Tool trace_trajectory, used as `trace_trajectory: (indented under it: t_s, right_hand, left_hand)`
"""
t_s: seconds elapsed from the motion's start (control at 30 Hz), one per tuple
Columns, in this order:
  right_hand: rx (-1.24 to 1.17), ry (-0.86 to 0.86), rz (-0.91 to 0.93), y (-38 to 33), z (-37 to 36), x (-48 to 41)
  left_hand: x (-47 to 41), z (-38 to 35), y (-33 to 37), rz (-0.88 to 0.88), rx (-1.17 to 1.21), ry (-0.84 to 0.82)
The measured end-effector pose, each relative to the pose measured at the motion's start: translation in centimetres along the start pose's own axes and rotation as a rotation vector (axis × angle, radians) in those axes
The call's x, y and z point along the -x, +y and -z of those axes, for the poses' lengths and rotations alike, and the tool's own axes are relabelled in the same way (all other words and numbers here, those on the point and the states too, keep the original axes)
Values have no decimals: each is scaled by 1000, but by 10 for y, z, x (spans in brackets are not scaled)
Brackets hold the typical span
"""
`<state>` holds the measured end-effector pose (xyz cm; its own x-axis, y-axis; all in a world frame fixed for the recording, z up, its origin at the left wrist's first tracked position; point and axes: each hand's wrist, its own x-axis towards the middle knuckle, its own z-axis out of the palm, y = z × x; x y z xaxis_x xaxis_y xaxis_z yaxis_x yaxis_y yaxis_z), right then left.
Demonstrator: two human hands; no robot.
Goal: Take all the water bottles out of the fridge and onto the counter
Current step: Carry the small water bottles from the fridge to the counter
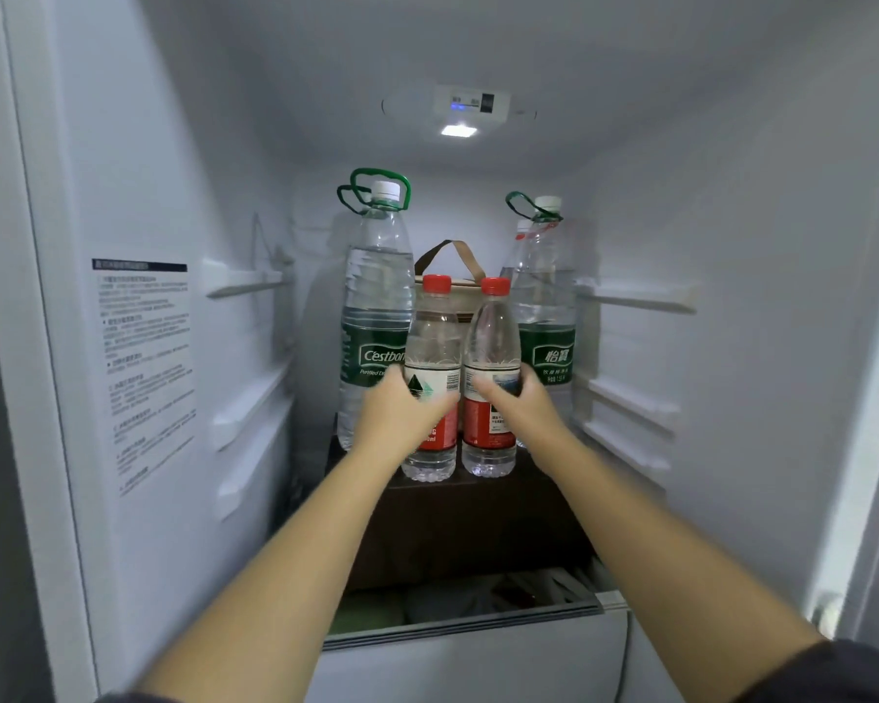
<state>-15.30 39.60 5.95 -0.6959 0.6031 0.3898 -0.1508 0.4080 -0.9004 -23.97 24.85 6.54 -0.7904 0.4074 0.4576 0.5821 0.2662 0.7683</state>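
An open fridge (pixel 173 195), seen from the front, with a person's two bare arms reaching in. All places below are given from the tan bag (pixel 464 299) with a brown handle, which sits at the middle back of the compartment.

Under the bag is a dark brown platform (pixel 478 520) that carries everything. Below it, at the fridge's front, is a white drawer (pixel 478 646).

Left of the bag stands a tall green-labelled bottle (pixel 376 296), upright, with a white cap and a green carry loop. A second green loop shows just behind it. Right of the bag stands another tall green-labelled bottle (pixel 546 307), also upright. Part of a further bottle with a red ring shows behind it.

In front of the bag, side by side and nearly touching, are two small red-capped bottles. The left small bottle (pixel 432 347) is grasped by the left grip (pixel 402 408), fingers curled round its label. The right small bottle (pixel 493 337) is grasped the same way by the right grip (pixel 518 398). Both are upright, their bases at the platform.

Above the bag, a small ceiling light (pixel 458 130) glows. Far left of it, a printed sticker (pixel 145 367) is on the side wall.
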Motion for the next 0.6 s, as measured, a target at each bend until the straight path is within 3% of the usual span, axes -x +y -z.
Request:
trace_trajectory:
  t_s: [0.13, 0.6]
  right_hand:
    - [38, -27, 3, 18, -3, 12]
    - [-101, 229, 137, -4, -5, 101]
  left_hand:
    - [13, -17, -23, 34, -11, -89]
    - [90, 4, 0, -45, 53, 78]
